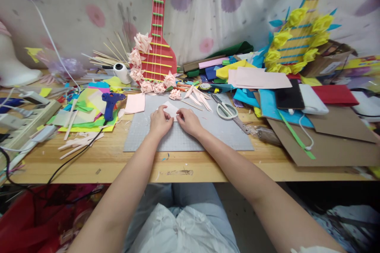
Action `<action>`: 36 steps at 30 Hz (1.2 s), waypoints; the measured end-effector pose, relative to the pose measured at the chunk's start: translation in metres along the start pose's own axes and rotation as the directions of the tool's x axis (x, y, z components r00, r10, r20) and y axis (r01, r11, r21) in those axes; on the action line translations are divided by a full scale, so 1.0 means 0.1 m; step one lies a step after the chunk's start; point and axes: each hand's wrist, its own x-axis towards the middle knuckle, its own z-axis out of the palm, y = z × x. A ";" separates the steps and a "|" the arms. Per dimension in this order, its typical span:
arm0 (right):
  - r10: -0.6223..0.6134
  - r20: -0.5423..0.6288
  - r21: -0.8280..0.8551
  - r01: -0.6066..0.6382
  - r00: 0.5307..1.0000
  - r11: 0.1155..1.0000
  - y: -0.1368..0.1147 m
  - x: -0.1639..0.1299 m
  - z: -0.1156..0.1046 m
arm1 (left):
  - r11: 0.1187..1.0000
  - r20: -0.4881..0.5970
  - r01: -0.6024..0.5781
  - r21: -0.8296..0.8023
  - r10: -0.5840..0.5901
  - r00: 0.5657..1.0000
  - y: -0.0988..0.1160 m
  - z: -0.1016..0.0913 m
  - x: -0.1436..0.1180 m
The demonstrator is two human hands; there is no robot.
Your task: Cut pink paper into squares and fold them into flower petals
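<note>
My left hand (160,121) and my right hand (190,121) face each other over a grey cutting mat (190,142). Both have curled fingers pinching the near edge of a small pale sheet (171,107), perhaps crepe paper or felt. Just beyond my hands lie a pink ruffled paper flower (175,94) and several pale pink cut strips (199,97). Left of my left hand rests a pink square sheet (135,103). Scissors with pale green handles (227,111) lie on the mat to the right of my right hand.
A blue glue gun (109,104) stands on coloured sheets at left, its black cord trailing over the table edge. A red paper instrument with pink flowers (157,57) leans at the back. Stacked coloured sheets, a black phone (289,95) and brown cardboard (326,146) fill the right.
</note>
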 end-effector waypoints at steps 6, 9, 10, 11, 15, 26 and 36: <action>0.005 0.033 0.023 -0.006 0.999 1.000 0.00 0.00 -0.01 | 0.999 -0.015 0.007 0.035 -0.007 1.000 0.00 0.02 0.01; -0.018 0.026 0.001 0.018 1.000 1.000 0.00 0.00 -0.01 | 0.998 -0.012 0.013 0.064 -0.013 1.000 0.01 0.02 0.02; -0.024 0.020 -0.008 0.024 1.000 1.000 -0.01 0.00 -0.01 | 0.997 -0.009 0.017 0.071 -0.017 1.000 0.02 0.02 0.02; -0.029 0.016 -0.017 0.029 0.999 0.999 -0.01 -0.01 -0.01 | 0.997 -0.006 0.020 0.077 -0.019 1.000 0.02 0.02 0.02; -0.047 0.025 -0.064 0.048 0.999 0.997 -0.03 -0.02 -0.02 | 0.996 -0.006 0.014 0.084 -0.014 1.000 0.04 0.00 0.01; -0.078 0.058 -0.165 0.087 0.995 0.982 -0.06 -0.03 -0.04 | 0.975 0.032 -0.053 0.216 0.047 0.998 0.02 0.02 0.01; -0.084 0.073 -0.178 0.096 0.994 0.979 -0.06 -0.04 -0.04 | 0.977 0.019 -0.038 0.208 0.035 0.999 0.02 0.01 -0.01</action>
